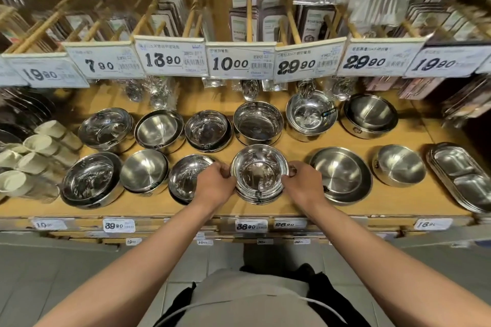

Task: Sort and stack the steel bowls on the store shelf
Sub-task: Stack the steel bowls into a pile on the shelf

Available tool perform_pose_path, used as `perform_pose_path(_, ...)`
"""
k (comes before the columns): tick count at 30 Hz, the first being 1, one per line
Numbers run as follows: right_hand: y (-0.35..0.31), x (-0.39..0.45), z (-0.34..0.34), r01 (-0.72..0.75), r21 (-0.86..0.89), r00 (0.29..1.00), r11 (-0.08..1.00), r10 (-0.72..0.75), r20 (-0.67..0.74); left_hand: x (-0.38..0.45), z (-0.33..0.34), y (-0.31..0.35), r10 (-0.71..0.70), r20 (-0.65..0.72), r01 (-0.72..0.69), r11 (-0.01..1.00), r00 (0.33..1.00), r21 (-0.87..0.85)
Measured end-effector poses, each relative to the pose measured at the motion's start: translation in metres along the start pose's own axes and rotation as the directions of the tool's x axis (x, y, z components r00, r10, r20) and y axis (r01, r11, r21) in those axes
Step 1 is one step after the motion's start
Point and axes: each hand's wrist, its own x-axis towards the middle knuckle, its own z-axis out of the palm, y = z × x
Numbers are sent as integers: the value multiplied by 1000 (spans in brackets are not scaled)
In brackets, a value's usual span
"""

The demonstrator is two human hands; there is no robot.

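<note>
Head view has us looking down on the wooden shelf point(297, 146), where our left hand point(216, 184) and right hand point(301, 186) flank a stack of steel bowls point(259, 171) in the middle of the front row. Both sets of fingers are curled onto the stack's rim from opposite sides, thumbs toward us, so we are clamped on it from left and right. The stack sits directly between the hands, equally near to each, mouth up and round, with no long axis to favour. It looks seated on the shelf, though we cannot tell whether it is slightly lifted. Just to its left lies a shallower bowl point(186, 178), partly under our left hand, and to its right a wide dish point(341, 175). We judge that any shift must be straight up or back to clear those neighbours.
</note>
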Motion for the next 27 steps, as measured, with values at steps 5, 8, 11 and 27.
perform_pose_path(5,-1,-2,-11,11,13,999,1000,-11,-40,5,-8,5,54,-16,-52,993,998,102)
perform_pose_path(8,3,1,-27,-4,83,996,997,12,-92,8,-16,13,94,-31,-92,994,995,54)
perform_pose_path(11,10,4,-46,-9,150,988,989,32,-150,13,-17,26,116,-22,-117,992,993,-47)
perform_pose_path(27,49,98,-115,-36,229,981,973,78,-177,31,13,75,4,-81,-19,983,997,-184)
